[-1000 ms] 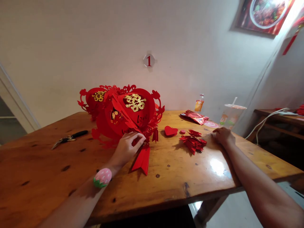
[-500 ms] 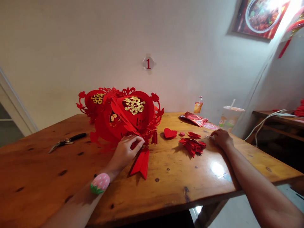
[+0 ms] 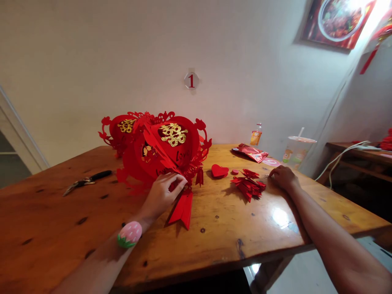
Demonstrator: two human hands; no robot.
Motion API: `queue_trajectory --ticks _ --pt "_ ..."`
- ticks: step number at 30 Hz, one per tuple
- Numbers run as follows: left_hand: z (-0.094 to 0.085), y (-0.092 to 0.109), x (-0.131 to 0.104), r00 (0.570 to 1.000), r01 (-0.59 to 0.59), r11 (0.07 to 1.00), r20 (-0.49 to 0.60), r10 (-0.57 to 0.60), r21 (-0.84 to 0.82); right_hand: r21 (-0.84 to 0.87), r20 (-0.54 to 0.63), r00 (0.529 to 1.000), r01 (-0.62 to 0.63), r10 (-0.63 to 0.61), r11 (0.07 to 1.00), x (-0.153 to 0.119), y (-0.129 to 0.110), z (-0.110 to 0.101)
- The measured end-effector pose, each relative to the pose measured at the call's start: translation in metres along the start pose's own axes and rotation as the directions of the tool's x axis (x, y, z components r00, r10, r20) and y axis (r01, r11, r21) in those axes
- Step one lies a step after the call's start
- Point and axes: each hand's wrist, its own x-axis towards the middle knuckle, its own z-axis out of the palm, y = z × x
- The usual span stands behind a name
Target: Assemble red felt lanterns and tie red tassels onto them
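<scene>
A red paper lantern (image 3: 147, 161) with gold characters and the word "Love" rests on the wooden table. My left hand (image 3: 167, 192) pinches its lower right edge, just above a red paper tail (image 3: 183, 210). Far to the right, my right hand (image 3: 283, 176) lies on the tabletop with its fingers bent down at some small shiny pieces (image 3: 267, 176), too small to name; whether it grips one I cannot make out. Folded red paper pieces (image 3: 249, 188) lie in a heap beside that hand. Left of the heap are a red heart (image 3: 219, 171) and a small pink disc (image 3: 234, 172).
Pliers with a black handle (image 3: 88, 181) lie at the left. A second red lantern (image 3: 118, 130) stands behind the first. Toward the back right are a red packet (image 3: 249, 152), an orange-labelled bottle (image 3: 256, 136) and a plastic cup with a straw (image 3: 297, 151). A white cable (image 3: 338, 157) hangs farther right.
My right hand's fingers have shifted slightly to the left over the small shiny pieces. My left hand keeps its pinch on the lantern.
</scene>
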Motion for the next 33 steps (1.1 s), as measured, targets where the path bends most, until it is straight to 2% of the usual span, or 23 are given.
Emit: queue_trajectory --ticks 7,17,25,33 --pt "0.0007 -0.0005 -0.0002 1.000 0.003 1.000 0.003 -0.003 -0.003 0.012 -0.051 0.999 -0.011 0.012 1.000 -0.0007 0.0017 -0.0003" --pt "0.0013 -0.0013 -0.0005 1.000 -0.004 1.000 0.005 0.004 -0.005 0.047 0.010 0.997 0.071 -0.071 0.996 0.0016 -0.0031 -0.0005" --pt "0.0009 -0.0001 -0.0003 1.000 0.001 1.000 0.010 -0.001 -0.009 0.056 -0.021 0.993 0.113 -0.112 0.992 0.0012 -0.0059 0.0008" --pt "0.0018 -0.0002 -0.0004 1.000 -0.004 1.000 0.002 0.004 -0.005 0.099 0.005 0.985 0.170 -0.172 0.980 0.0041 -0.0062 0.0048"
